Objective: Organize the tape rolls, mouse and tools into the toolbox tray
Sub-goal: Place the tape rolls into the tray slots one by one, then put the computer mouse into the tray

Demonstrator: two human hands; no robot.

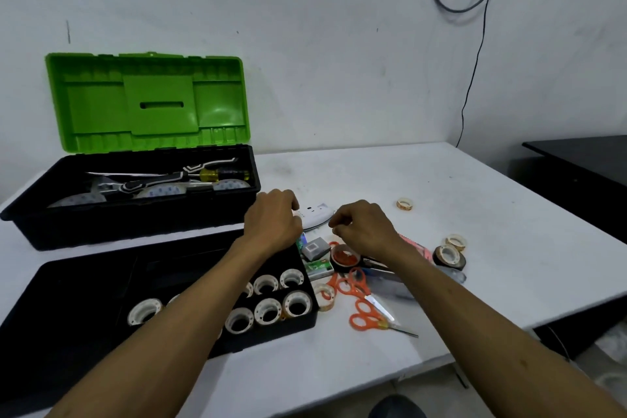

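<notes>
The step in hand seems to be the taking of the white mouse (314,213), which lies on the counter (475,187) just behind the black tray (84,282), between the two hands. The left hand (271,219) has its fingers curled down at the left end of the mouse, but if they really hold it I cannot tell. The right hand (364,227) is also curled, its fingertips drawn together close to the thin dark cord (319,226); the cord is too fine to say if it is pinched. To do it well, I think the cord should be gathered first into a loose loop, so it does not drag the orange scissors (366,302) or the small boxes. Then the mouse can go flat into the free left part of the tray. The mouse is smooth, rounded plastic and may slip. The tape rolls (268,310) standing in the right compartment are pale rings with hollow cores. The toolbox (135,220) is hard black plastic with a glossy green lid (149,102).
</notes>
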